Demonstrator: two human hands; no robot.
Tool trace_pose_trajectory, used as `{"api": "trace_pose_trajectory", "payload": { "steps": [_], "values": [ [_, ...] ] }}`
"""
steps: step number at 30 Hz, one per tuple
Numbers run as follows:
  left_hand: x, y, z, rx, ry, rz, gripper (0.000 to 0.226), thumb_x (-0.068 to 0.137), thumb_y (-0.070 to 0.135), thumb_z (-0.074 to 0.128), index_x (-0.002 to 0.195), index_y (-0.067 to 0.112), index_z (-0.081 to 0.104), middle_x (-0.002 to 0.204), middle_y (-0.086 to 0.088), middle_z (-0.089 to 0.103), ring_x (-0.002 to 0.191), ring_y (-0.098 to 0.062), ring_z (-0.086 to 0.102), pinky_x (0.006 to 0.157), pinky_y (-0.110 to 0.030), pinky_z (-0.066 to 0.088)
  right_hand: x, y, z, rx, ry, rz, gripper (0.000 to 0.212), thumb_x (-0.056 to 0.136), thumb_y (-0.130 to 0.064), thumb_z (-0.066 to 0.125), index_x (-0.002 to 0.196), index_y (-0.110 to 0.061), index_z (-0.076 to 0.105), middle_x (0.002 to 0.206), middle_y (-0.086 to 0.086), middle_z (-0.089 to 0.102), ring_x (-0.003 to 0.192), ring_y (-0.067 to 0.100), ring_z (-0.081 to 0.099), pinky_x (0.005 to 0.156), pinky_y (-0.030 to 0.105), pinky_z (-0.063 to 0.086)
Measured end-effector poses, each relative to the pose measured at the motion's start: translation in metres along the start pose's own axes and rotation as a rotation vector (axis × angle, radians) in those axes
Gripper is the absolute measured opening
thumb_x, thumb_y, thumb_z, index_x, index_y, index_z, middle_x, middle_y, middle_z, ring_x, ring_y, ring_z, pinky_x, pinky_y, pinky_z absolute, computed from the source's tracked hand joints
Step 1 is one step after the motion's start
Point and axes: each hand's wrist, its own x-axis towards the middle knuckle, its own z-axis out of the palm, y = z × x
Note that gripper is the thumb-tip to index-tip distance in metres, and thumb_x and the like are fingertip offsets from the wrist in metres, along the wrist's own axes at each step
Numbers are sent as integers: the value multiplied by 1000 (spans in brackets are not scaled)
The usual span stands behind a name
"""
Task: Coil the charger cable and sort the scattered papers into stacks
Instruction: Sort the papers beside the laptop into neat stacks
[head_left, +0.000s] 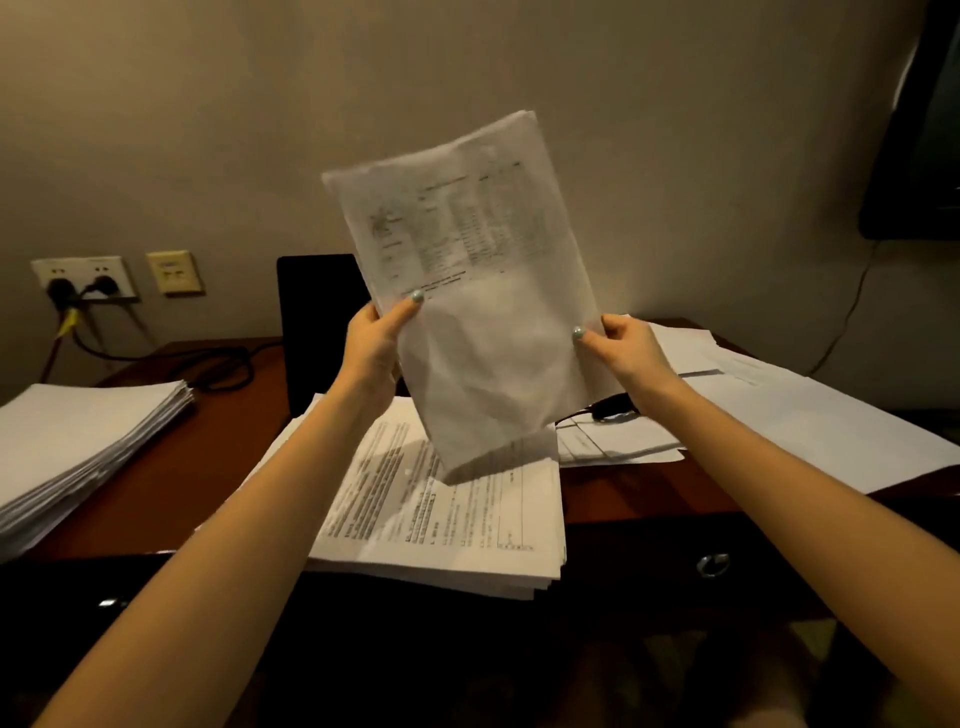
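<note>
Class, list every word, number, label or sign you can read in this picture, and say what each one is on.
No text here can be read.
The sheaf of papers held by the left hand and right hand: printed table and lines, too blurred.
Top of the middle stack: printed paragraphs, too blurred.
The loose sheet on the right: faint print, too small.
The wall plate: marks too small.

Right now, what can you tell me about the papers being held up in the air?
The held papers are a thin bundle of white sheets, edges uneven at the top. Faint grey print with a table fills the upper half; the lower half looks blank. They are upright but tilted, above the middle stack on the desk. The left hand and right hand pinch the side edges, thumbs in front.
</note>
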Motion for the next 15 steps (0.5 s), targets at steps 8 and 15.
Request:
{"api": "trace_pose_trajectory", "payload": {
  "steps": [8,15],
  "values": [
    [-5,49,-71,364,190,155,31,88,7,66,114,10,49,103,-3,62,95,-20,64,63,-25,55,12,-32,3,-130,-407,177,19,89,-7,63,108,-11,66,95,5,69,80,20,66,77,35,57],
    [-51,48,-120,613,227,-64,9,87,12,69,86,9,60,78,-7,62,62,-13,61,50,-22,48,16,-34,38,-542,-501,56,28,88,-19,68,115,-12,65,101,6,64,86,20,60,75,30,48]
  ]
}}
